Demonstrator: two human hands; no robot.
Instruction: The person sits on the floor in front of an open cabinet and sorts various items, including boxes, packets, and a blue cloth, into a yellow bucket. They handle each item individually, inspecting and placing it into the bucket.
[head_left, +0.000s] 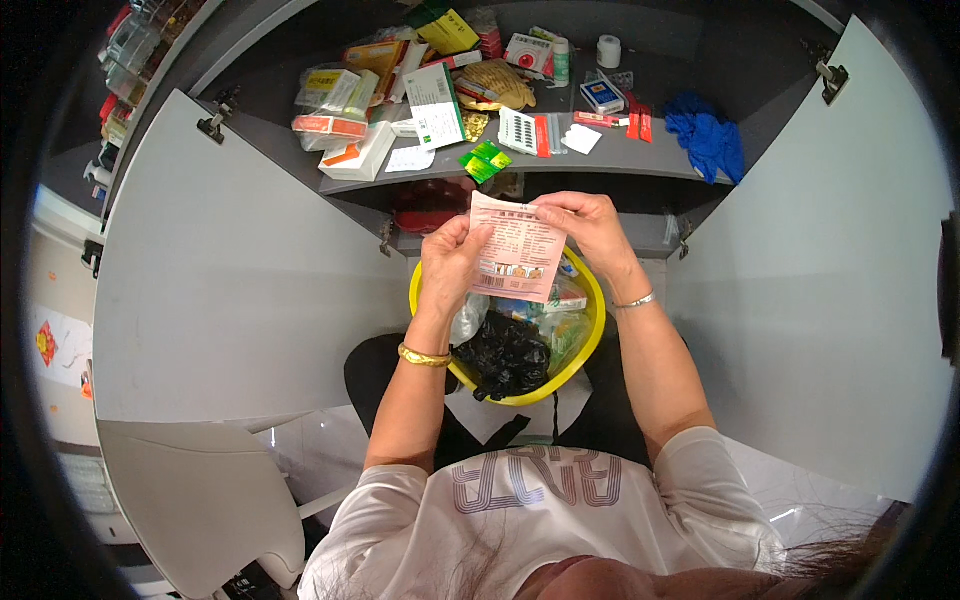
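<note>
Both hands hold a flat pink printed sachet (517, 247) that bears small writing, pictures and a barcode. My left hand (454, 259) pinches its left edge, thumb on the front. At its top right corner, my right hand (589, 225) grips between thumb and fingers. Below the sachet stands a yellow plastic bin (596, 341) between my knees; it contains a black plastic bag (506, 356), clear plastic wrappings (566, 334) and a small carton (566, 302). The sachet hides part of the bin's contents.
A grey cabinet shelf (637, 150) holds medicine boxes (435, 105), a blister pack (517, 131), a green packet (485, 161), a white bottle (609, 52) and a blue cloth (705, 135). Open cabinet doors flank me, left (225, 277) and right (817, 277). A pale chair (202, 502) stands lower left.
</note>
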